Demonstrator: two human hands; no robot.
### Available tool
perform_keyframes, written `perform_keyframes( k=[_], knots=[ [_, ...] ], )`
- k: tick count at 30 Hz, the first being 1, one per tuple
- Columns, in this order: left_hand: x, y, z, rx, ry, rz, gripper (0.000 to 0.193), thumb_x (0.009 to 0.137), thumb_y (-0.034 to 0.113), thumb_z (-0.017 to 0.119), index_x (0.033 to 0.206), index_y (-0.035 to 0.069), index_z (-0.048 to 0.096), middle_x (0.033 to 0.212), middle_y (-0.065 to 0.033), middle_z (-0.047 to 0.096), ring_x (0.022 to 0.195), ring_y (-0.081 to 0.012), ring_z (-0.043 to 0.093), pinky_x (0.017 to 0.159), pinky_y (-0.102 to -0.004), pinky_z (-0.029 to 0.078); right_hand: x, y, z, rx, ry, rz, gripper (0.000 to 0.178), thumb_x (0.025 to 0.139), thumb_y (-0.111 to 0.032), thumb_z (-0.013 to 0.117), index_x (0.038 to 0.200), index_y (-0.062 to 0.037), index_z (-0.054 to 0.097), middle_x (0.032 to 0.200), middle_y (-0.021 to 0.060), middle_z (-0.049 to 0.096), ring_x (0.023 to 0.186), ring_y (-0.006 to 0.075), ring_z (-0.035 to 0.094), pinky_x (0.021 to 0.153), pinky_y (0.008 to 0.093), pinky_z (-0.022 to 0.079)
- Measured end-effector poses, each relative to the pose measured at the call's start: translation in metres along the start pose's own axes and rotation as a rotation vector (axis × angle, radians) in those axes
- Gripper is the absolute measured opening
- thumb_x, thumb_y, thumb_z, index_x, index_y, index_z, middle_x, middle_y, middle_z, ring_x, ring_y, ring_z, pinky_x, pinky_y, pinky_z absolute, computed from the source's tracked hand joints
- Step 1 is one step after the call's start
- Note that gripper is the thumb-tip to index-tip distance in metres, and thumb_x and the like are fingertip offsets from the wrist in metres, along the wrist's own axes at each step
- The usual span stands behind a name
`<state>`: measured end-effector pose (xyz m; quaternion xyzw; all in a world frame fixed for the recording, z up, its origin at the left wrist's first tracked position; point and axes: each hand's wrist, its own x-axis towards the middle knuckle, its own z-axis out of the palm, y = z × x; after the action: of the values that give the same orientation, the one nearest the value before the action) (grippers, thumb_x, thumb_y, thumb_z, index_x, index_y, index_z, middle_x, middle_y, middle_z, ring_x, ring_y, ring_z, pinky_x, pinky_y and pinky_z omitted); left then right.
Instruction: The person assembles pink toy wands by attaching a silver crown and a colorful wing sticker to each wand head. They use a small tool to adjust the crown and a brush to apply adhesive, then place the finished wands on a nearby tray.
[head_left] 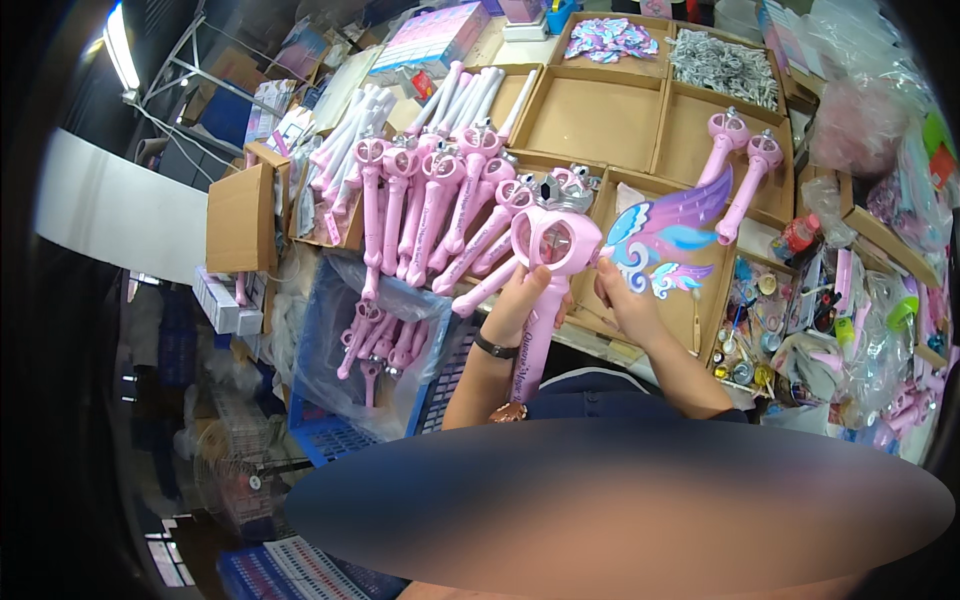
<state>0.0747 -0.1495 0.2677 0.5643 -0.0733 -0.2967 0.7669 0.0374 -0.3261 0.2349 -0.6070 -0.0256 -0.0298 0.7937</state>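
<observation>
My left hand [513,312] is closed around the shaft of a pink toy wand [538,345], just under its ring-shaped head. The wand stands upright with a silver crown on top and a clear window in the ring. Pinched between the thumb and fingers of my right hand [632,305] is a wing piece [672,235] in pink, purple and blue. Its inner end is close to the right side of the wand head; whether they touch I cannot tell. Many similar wands [437,205] lie in a heap to the left of my hands.
Cardboard trays [592,112] line the far side, with wing pieces [612,40] and silver parts [722,68]. Two wands [748,185] lie at right. Left stands a blue crate [325,430] with bagged wands. Paint pots [742,372] and plastic bags [880,300] crowd the right.
</observation>
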Motion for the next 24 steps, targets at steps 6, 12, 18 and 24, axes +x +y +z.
perform_keyframes(
  k=[6, 12, 18, 24],
  knots=[
    [0.003, 0.002, 0.003, -0.008, -0.014, 0.039, 0.055, 0.085, 0.044, 0.061, 0.119, 0.006, 0.041, 0.077, -0.0048, 0.055, 0.054, -0.0111, 0.053, 0.046, -0.0231, 0.044, -0.010, 0.001, 0.034, 0.042, 0.091, -0.129, 0.031, 0.098, -0.026, 0.042, 0.077, -0.0049, 0.050, 0.063, 0.0019, 0.049, 0.054, 0.0107, 0.050, 0.047, 0.0244, 0.036],
    [0.010, 0.000, -0.018, 0.002, -0.016, -0.033, 0.049, 0.087, 0.039, 0.060, 0.120, 0.008, 0.041, 0.078, -0.0040, 0.055, 0.055, -0.0117, 0.055, 0.046, -0.0235, 0.045, 0.000, -0.005, 0.048, 0.039, 0.169, -0.027, 0.032, 0.099, -0.026, 0.040, 0.078, -0.0044, 0.050, 0.063, 0.0027, 0.050, 0.052, 0.0118, 0.052, 0.046, 0.0244, 0.036],
    [0.025, 0.007, -0.067, -0.027, -0.088, -0.102, 0.049, 0.088, 0.037, 0.059, 0.124, 0.010, 0.038, 0.079, -0.0061, 0.057, 0.055, -0.0117, 0.055, 0.046, -0.0237, 0.046, 0.026, 0.022, 0.072, -0.002, 0.185, -0.043, 0.035, 0.097, -0.029, 0.044, 0.069, -0.0079, 0.048, 0.055, -0.0006, 0.044, 0.046, 0.0086, 0.041, 0.043, 0.0228, 0.031],
    [0.035, 0.032, -0.147, -0.021, -0.093, -0.015, 0.054, 0.087, 0.036, 0.061, 0.126, 0.010, 0.035, 0.081, -0.0075, 0.059, 0.056, -0.0131, 0.057, 0.047, -0.0248, 0.047, 0.038, 0.072, 0.028, 0.391, 0.123, 0.493, 0.036, 0.092, -0.040, 0.052, 0.070, -0.0115, 0.050, 0.058, -0.0022, 0.046, 0.042, 0.0083, 0.036, 0.040, 0.0202, 0.028]
  ],
)
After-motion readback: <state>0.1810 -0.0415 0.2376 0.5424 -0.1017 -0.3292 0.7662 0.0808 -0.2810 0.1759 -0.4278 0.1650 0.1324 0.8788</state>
